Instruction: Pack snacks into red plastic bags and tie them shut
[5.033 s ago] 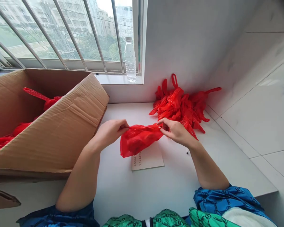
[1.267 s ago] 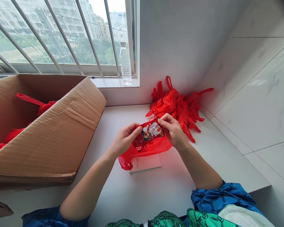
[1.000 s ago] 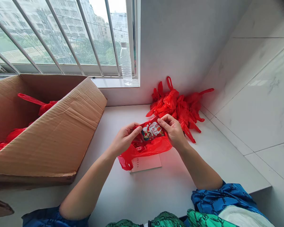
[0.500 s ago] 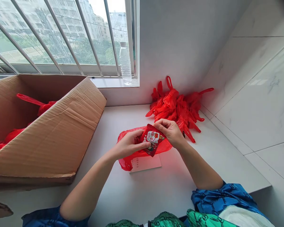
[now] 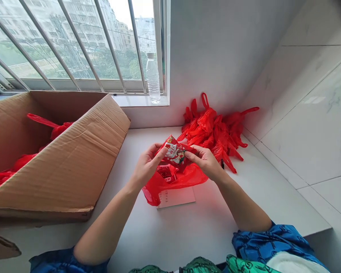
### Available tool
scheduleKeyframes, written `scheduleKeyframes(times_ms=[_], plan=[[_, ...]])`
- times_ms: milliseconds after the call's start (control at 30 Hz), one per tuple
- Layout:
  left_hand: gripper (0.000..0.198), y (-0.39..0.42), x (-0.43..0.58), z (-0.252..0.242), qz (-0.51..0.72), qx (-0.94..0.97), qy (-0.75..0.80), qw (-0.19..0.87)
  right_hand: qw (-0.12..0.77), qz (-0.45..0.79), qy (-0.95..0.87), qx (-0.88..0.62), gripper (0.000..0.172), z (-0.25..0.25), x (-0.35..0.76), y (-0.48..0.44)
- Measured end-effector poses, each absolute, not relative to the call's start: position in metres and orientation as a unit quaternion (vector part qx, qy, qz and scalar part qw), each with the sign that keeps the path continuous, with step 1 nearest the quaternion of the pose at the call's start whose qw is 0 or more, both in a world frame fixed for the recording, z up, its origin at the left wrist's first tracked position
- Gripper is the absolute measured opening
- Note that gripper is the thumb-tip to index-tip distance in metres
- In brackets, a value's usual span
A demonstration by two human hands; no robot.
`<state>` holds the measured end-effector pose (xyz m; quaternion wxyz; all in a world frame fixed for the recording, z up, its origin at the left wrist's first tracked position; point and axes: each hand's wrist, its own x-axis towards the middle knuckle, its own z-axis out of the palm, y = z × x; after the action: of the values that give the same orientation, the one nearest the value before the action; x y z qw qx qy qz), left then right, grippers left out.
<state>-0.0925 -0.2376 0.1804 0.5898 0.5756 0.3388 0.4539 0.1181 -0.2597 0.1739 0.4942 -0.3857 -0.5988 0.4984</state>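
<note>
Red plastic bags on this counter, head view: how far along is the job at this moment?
Done, it seems: red plastic bags lie in the open brown cardboard box. In hand: the left hand and right hand hold a red printed packet above a loose red bag. Left: a red bag heap by the wall.

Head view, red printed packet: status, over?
Left hand and right hand pinching red printed packet above red plastic bag. Open cardboard box off to left, red bag pile ahead, neither touching hands.

Two hands [image 5: 146, 165]; two printed packets [image 5: 175, 153]; one water bottle [image 5: 153, 79]; one cardboard box [image 5: 53, 167]; one paper sheet [image 5: 177, 198].
</note>
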Motion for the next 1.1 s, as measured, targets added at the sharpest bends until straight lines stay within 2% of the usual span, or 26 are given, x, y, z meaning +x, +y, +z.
scheduleKeyframes(times_ms=[133, 300, 400, 467, 567, 667, 733, 800, 867, 933, 1000, 1100], plan=[[0.039, -0.234, -0.100, 0.184, 0.465, 0.596, 0.359, 0.548, 0.451, 0.498, -0.624, -0.399, 0.030, 0.174, 0.126, -0.258], [0.033, -0.232, -0.102, 0.184, 0.492, 0.604, 0.356, 0.515, 0.449, 0.492, -0.636, -0.391, 0.031, 0.174, 0.130, -0.255], [0.032, -0.231, -0.109, 0.186, 0.465, 0.653, 0.368, 0.471, 0.440, 0.450, -0.662, -0.406, 0.030, 0.180, 0.132, -0.259], [0.031, -0.233, -0.117, 0.189, 0.416, 0.723, 0.403, 0.377, 0.439, 0.360, -0.695, -0.440, 0.024, 0.188, 0.135, -0.267], [0.030, -0.238, -0.126, 0.190, 0.279, 0.821, 0.469, 0.168, 0.420, 0.183, -0.738, -0.494, 0.019, 0.199, 0.137, -0.282], [0.031, -0.243, -0.123, 0.186, 0.110, 0.841, 0.524, 0.070, 0.315, 0.116, -0.793, -0.508, 0.015, 0.201, 0.133, -0.291], [0.032, -0.243, -0.117, 0.181, 0.015, 0.820, 0.568, 0.064, 0.215, 0.086, -0.822, -0.520, 0.010, 0.193, 0.125, -0.290], [0.048, -0.242, -0.112, 0.177, -0.051, 0.797, 0.598, 0.072, 0.135, 0.028, -0.821, -0.554, 0.012, 0.180, 0.116, -0.284], [0.071, -0.240, -0.111, 0.175, -0.091, 0.791, 0.599, 0.082, 0.095, -0.024, -0.802, -0.589, 0.013, 0.166, 0.107, -0.275], [0.084, -0.239, -0.113, 0.175, -0.115, 0.798, 0.585, 0.085, 0.078, -0.052, -0.780, -0.619, 0.015, 0.156, 0.103, -0.267], [0.086, -0.239, -0.116, 0.177, -0.126, 0.806, 0.572, 0.086, 0.067, -0.079, -0.759, -0.643, 0.023, 0.152, 0.102, -0.263], [0.062, -0.239, -0.119, 0.178, -0.121, 0.810, 0.566, 0.093, 0.076, -0.131, -0.744, -0.651, 0.019, 0.153, 0.102, -0.263]])
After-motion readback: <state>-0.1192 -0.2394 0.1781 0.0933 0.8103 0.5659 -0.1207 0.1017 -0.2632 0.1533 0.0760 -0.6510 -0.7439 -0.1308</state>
